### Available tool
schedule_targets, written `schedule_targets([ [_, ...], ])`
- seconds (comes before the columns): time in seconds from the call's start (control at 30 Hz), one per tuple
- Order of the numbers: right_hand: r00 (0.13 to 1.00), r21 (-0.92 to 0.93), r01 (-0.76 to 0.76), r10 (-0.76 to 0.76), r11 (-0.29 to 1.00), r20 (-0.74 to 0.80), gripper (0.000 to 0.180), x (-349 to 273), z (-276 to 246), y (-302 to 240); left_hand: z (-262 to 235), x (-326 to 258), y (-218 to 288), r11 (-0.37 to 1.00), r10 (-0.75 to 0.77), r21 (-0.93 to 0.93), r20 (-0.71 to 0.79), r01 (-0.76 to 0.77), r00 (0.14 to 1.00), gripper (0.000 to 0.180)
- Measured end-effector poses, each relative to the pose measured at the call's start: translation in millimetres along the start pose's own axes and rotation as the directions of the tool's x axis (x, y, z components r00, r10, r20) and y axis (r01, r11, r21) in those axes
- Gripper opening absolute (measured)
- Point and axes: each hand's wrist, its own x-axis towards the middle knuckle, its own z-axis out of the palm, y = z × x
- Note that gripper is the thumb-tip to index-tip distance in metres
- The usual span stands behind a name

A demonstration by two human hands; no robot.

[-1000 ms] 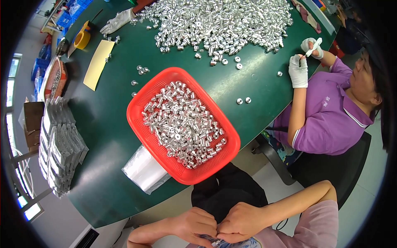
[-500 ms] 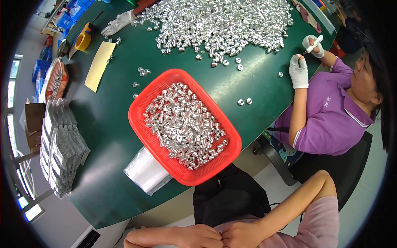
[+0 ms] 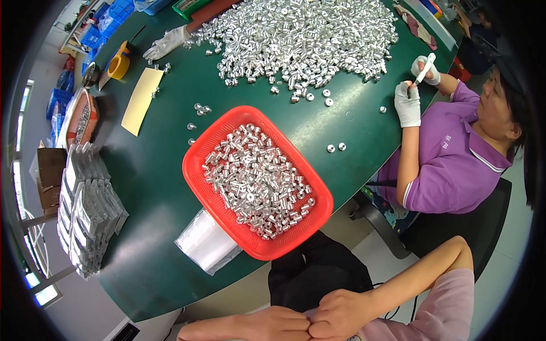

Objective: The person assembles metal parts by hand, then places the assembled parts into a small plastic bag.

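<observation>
My left hand point(image 3: 281, 324) and my right hand point(image 3: 340, 312) are pressed together at the bottom edge, close to my body and below the table. Their fingers are curled; whether anything sits between them cannot be seen. In front of me a red plastic basket point(image 3: 197, 173) holds several small silver metal cylinders point(image 3: 256, 179). A stack of clear plastic bags point(image 3: 206, 241) lies against the basket's near left side on the green table point(image 3: 153, 187).
A big heap of the same silver parts point(image 3: 301, 34) covers the far table. A person in a purple shirt point(image 3: 455, 165) sits at right, with white-gloved hands point(image 3: 407, 102) holding a small tool. Filled bags point(image 3: 85, 204) are piled at left, beside a yellow tape roll point(image 3: 118, 65) and a yellow sheet point(image 3: 142, 99).
My joined hands dropped toward the lower edge, then shifted slightly up and right. The view moved a little over the table. The basket stays put.
</observation>
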Motion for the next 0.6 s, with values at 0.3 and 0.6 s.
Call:
schedule_targets([
  [0.3,0.956,0.129,0.134,-0.163,0.983,0.244,0.039,15,-5,-11,17,-3,5,0.996,0.088,-0.016,0.002,-0.088,0.996,0.015],
  [0.6,0.958,0.156,0.232,-0.254,0.960,0.137,0.035,14,-7,-6,29,3,7,0.941,0.007,-0.311,-0.367,-0.130,0.930,0.012],
])
